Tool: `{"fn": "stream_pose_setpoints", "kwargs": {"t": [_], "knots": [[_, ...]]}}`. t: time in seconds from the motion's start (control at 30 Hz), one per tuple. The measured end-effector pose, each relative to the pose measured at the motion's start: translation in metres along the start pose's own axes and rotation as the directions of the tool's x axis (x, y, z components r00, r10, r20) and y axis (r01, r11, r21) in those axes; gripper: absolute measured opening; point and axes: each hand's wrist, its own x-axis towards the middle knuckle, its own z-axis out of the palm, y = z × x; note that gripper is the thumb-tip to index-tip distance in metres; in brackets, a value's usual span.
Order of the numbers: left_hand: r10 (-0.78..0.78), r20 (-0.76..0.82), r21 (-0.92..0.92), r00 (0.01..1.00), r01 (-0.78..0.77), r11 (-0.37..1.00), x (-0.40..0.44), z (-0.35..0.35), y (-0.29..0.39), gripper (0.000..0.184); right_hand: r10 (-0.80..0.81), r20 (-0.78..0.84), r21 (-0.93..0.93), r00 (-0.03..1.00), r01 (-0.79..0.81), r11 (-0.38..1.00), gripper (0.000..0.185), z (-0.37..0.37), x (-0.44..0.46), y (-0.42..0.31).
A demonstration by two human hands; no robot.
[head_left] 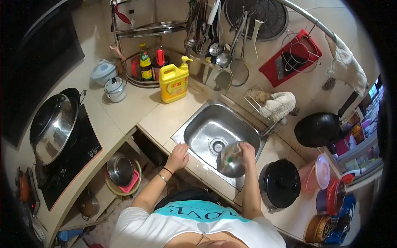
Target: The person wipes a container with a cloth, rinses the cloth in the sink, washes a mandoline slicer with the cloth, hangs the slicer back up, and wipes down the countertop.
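Note:
My right hand (pixel 248 153) grips the edge of a round, shiny, partly see-through bowl (pixel 232 162), tilted over the right front part of the sink. A small green spot shows on it; whether it is glass or thin metal I cannot tell. The stainless steel sink (pixel 202 118) has a round drain (pixel 218 146) in its floor. My left hand (pixel 179 156) rests on the sink's front left corner, fingers loosely spread and holding nothing. Past the sink's right rim stands the tap (pixel 271 127).
Left of the sink stand a yellow detergent jug (pixel 173 84) and a lidded white pot (pixel 115 89). A black lidded pot (pixel 281 184) sits on the right counter. White cloth (pixel 279 106) hangs by the tap. Utensils (pixel 223 60) hang on the wall. A large pan (pixel 56 128) is on the cooktop.

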Motion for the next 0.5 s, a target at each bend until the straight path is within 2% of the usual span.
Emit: {"fn": "stream_pose_setpoints", "kwargs": {"t": [0.07, 0.13, 0.2, 0.27, 0.33, 0.43, 0.5], "knots": [[0.014, -0.005, 0.01, 1.0, -0.014, 1.0, -0.002, 0.005, -0.005, 0.033, 0.073, 0.03, 0.273, 0.997, -0.079, 0.959, 0.013, 0.013, -0.031, -0.029], [0.019, 0.008, -0.01, 1.0, -0.018, 1.0, -0.003, 0.007, -0.005, 0.032, 0.059, 0.046, 0.271, 0.997, -0.07, 0.96, 0.017, 0.014, -0.04, -0.019], [-0.002, 0.007, -0.004, 1.0, 0.002, 1.0, -0.004, 0.006, -0.003, 0.031, -0.051, 0.096, 0.358, 0.994, 0.013, 0.934, 0.024, -0.002, -0.041, 0.002], [0.054, -0.015, 0.012, 0.998, -0.054, 0.998, -0.006, 0.009, -0.01, 0.031, -0.188, 0.212, 0.499, 0.959, 0.059, 0.865, 0.032, -0.002, -0.064, -0.015], [0.035, 0.005, 0.002, 0.999, -0.035, 0.999, -0.003, 0.002, -0.005, 0.03, -0.094, 0.216, 0.632, 0.972, -0.066, 0.772, 0.034, -0.011, -0.06, 0.005], [0.019, 0.005, -0.011, 1.0, -0.019, 1.0, -0.004, 0.002, -0.005, 0.029, -0.186, 0.281, 0.59, 0.942, -0.016, 0.807, 0.04, -0.019, -0.079, -0.009], [0.039, -0.028, -0.021, 0.999, -0.039, 0.999, -0.003, 0.002, -0.005, 0.028, -0.188, 0.31, 0.732, 0.932, -0.107, 0.673, 0.04, -0.015, -0.089, -0.013]]}}
